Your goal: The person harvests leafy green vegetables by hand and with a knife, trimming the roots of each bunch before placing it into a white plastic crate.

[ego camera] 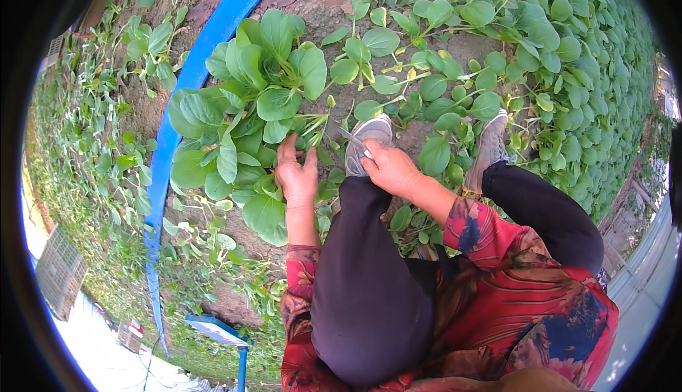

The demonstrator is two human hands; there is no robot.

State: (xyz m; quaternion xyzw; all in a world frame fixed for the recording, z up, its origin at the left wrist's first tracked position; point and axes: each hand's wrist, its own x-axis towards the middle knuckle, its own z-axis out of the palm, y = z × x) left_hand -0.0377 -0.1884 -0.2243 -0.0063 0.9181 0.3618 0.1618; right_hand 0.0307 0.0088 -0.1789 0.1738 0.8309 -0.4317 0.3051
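Note:
My left hand [296, 168] reaches into a pile of leafy greens [240, 120], its fingers and thumb apart at the pile's near right side. Whether it grips a stem among the leaves is hard to see. In my right hand [391, 168] is a small knife [349, 136], its blade pointing up and left towards the pale stems [319, 128] of the pile. The blade lies over my shoe [373, 133] in this view. Its handle is mostly hidden in my fingers.
A flat blue hose [184, 86] curves along the pile's left side. Rooted leafy greens [586, 88] grow densely at the right, with looser plants [437, 86] beyond my feet. Small plants [106, 152] cover soil left of the hose. A plastic crate [61, 272] and blue-framed sign [218, 331] stand lower left.

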